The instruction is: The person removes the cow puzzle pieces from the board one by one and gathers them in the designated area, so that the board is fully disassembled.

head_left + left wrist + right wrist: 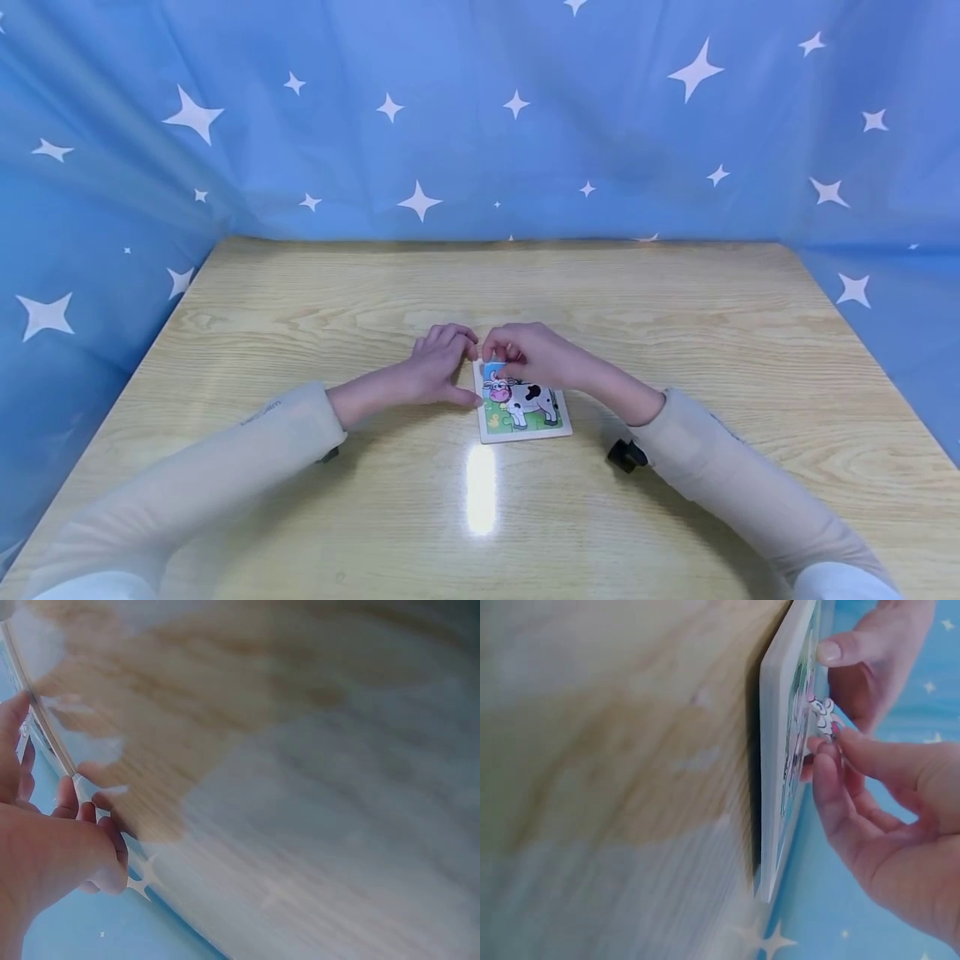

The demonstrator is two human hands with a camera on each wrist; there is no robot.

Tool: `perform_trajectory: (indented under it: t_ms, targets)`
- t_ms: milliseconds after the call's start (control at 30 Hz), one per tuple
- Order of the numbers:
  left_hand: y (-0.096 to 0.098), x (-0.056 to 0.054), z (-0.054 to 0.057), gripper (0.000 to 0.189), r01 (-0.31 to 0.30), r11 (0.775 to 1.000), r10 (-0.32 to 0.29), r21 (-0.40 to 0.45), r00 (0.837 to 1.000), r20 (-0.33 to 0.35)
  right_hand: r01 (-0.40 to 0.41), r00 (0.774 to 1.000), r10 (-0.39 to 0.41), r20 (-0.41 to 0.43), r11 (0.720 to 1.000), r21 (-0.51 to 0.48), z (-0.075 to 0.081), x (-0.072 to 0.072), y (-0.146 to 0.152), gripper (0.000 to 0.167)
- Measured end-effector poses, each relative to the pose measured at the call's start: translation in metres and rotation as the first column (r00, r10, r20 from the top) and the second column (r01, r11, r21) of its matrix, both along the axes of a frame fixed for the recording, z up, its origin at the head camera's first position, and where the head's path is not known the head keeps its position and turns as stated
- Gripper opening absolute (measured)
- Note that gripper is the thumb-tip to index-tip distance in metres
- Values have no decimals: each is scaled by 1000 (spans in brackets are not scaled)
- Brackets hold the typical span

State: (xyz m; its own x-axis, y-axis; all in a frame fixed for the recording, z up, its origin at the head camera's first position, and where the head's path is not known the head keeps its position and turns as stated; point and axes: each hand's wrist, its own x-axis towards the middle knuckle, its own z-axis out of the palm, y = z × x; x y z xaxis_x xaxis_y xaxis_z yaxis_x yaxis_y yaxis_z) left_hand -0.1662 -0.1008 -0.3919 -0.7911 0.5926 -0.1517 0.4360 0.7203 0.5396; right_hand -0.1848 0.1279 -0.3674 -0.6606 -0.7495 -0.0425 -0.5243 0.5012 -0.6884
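A small square jigsaw puzzle board (566,430) with a cartoon cow picture lies flat on the table. My left hand (438,367) is at its left side, thumb touching the left edge and index finger near the far left corner. Over the upper part of the board, my right hand (538,354) pinches a puzzle piece (824,714) between thumb and fingertips. The right wrist view shows this piece tilted up from the board's face, with white and pink cow markings. The fingers hide part of the picture's upper area.
The wooden table (337,517) extends around the board, with a bright light reflection just in front of it. A blue curtain (465,142) with white stars hangs along the back and sides.
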Motion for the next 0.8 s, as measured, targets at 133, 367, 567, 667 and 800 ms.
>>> perform_trajectory:
  t_ms: [133,367,567,667,800]
  targets:
    - [-1,1,0,60,7,1000,-7,4,1000,-2,26,1000,-26,10,1000,-13,0,1,4,15]
    - [-1,2,-1,60,17,1000,-17,8,1000,-5,65,996,-64,57,997,-28,-2,0,17,12]
    - [1,0,1,62,30,1000,-29,7,999,-22,99,993,-98,59,995,-21,5,-2,30,11]
    - [1,1,1,63,37,999,-37,-1,999,-29,115,992,-115,45,993,-2,8,-3,35,11]
    - [-1,3,1,62,37,999,-37,-3,999,-26,131,990,-132,40,991,18,11,-4,41,9]
